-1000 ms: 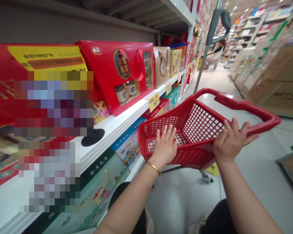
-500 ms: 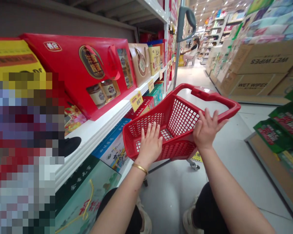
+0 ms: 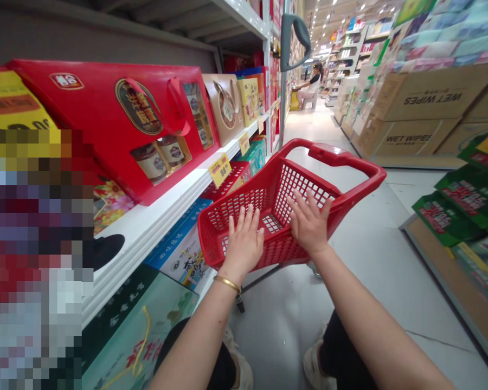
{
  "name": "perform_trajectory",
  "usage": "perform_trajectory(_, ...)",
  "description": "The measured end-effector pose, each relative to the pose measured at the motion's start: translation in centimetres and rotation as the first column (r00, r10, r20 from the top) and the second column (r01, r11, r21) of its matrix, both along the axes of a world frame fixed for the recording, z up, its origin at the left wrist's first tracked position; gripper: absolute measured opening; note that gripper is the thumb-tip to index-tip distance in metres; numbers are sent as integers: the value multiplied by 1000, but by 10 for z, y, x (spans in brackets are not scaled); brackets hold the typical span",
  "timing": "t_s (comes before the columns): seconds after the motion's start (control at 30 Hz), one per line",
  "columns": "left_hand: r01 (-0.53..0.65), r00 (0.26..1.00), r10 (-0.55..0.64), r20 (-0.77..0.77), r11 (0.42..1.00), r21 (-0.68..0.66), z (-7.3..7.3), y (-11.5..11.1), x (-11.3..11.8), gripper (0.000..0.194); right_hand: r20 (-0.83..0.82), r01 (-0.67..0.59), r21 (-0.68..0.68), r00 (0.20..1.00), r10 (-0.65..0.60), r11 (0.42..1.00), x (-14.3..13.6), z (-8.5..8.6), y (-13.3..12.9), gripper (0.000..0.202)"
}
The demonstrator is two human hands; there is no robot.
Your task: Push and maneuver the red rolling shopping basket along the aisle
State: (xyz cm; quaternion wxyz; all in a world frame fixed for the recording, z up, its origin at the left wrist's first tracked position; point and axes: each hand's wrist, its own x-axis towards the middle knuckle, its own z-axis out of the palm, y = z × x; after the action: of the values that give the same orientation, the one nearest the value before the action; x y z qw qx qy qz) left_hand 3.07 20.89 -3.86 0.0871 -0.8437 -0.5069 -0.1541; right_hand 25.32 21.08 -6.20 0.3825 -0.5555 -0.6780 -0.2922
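Observation:
A red plastic shopping cart (image 3: 268,189) with lattice walls stands in front of me, angled beside the shelf, and nothing shows in the part of its basket that is visible. My left hand (image 3: 244,241), below a gold bangle, is at the cart's near rim with its fingers spread. Over the same rim, further right, my right hand (image 3: 311,222) is spread too, its fingertips reaching over the basket. Neither hand holds anything. Whether the palms touch the rim is hard to tell.
On the left, a white shelf (image 3: 146,216) bears a large red gift box (image 3: 101,114) and other boxes. Cartons (image 3: 423,97) and green packets (image 3: 467,200) stand on the right. A grey handle (image 3: 295,43) hangs ahead; a person (image 3: 311,86) sits far down the aisle.
My right hand has moved left along the cart's rim, away from the handle end. My left hand stays at the rim. The view has shifted slightly to the right.

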Motion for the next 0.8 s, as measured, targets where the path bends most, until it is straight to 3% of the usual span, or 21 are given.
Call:
perform_trajectory(0.1,-1,1000,1,12,1000,-5,0,0,1,60,-223,167,96,964,-143,981,28,8,10,47)
perform_trajectory(0.17,-1,1000,1,18,1000,-7,0,0,1,60,-294,191,106,944,-153,976,26,7,13,48)
perform_trajectory(0.33,0,1000,0,23,1000,11,1,-1,1,60,-79,-45,11,996,45,999,-26,-9,0,50)
perform_trajectory(0.43,2,1000,-2,17,1000,15,1,-2,1,60,35,-129,-47,991,131,990,-36,-11,-6,49)
perform_trajectory(0.53,5,1000,-6,18,1000,13,2,-3,0,60,3,-78,-3,997,78,997,-10,-5,0,48)
perform_trajectory(0.67,11,1000,-11,30,1000,9,3,-4,0,60,-224,116,125,971,-86,985,20,2,11,44)
perform_trajectory(0.73,7,999,-7,32,1000,10,3,-4,0,60,-251,118,127,964,-83,985,11,0,10,46)
perform_trajectory(0.8,4,999,-4,32,1000,14,3,-4,-1,60,-180,17,80,984,-2,997,-13,-7,4,49)
